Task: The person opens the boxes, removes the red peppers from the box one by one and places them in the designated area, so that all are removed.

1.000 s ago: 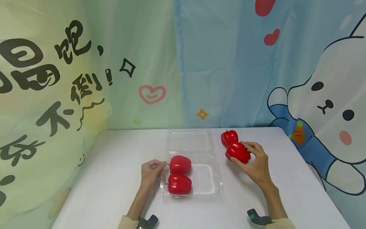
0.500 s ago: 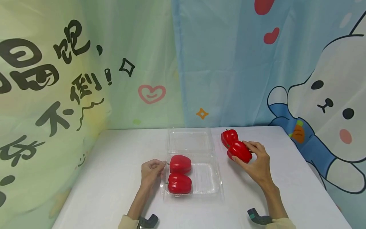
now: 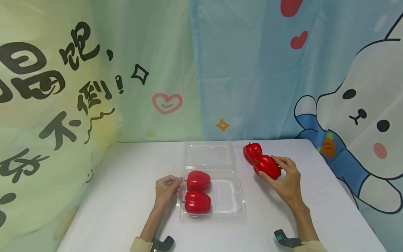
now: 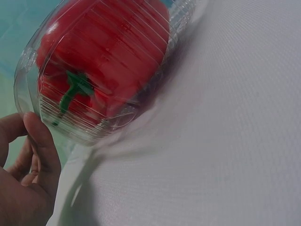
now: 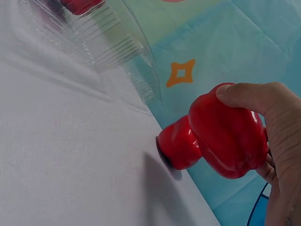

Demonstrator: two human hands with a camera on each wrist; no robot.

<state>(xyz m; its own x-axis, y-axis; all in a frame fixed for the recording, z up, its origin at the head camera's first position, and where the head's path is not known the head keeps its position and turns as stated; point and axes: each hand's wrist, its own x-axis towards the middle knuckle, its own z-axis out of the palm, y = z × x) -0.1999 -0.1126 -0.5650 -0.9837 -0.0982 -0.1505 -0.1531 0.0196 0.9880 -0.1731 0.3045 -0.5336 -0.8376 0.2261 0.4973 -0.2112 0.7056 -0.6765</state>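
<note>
A clear plastic clamshell box (image 3: pixel 231 204) lies open on the white table, its lid (image 3: pixel 209 155) folded back. Two red bell peppers (image 3: pixel 198 181) (image 3: pixel 197 202) sit in its left half. My left hand (image 3: pixel 167 189) rests against the box's left wall (image 4: pixel 47 117) with fingers loosely curled, holding nothing. My right hand (image 3: pixel 284 178) grips a third red pepper (image 3: pixel 267 167) (image 5: pixel 230 136), lifted off the table to the right of the box. A fourth red pepper (image 3: pixel 252 152) (image 5: pixel 178 146) lies on the table just behind it.
The white table (image 3: pixel 126 196) ends at a cartoon-printed curtain (image 3: pixel 252 70) close behind the box. The table's right edge (image 3: pixel 349 199) runs near my right arm. The right half of the box holds nothing.
My right hand has carried its pepper a little up and to the right. The left hand, the box and the other peppers have stayed put.
</note>
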